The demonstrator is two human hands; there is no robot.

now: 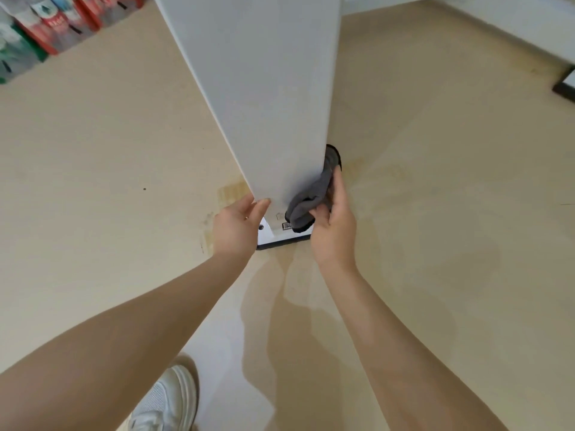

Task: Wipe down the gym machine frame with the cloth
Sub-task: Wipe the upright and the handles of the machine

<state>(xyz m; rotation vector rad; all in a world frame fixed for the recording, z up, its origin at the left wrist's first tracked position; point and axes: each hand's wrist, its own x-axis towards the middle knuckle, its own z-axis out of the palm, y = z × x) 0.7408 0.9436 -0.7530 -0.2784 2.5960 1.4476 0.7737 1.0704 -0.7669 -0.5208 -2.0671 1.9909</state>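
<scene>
A white upright column of the gym machine frame (264, 98) runs from the top of the view down to a white base plate (270, 236) on the floor. A dark grey cloth (306, 202) is bunched against the column's lower right edge. My right hand (334, 222) grips the cloth and presses it on the column near the base. My left hand (238, 227) touches the column's lower left corner with its fingers and thumb, holding nothing.
The beige floor (109, 169) has yellowish stains around the base. A small QR sticker (287, 225) sits on the base plate. My white shoe (166, 402) stands at the bottom. Red, white and green items (37, 29) line the far left. A white unit (564, 84) lies at the right.
</scene>
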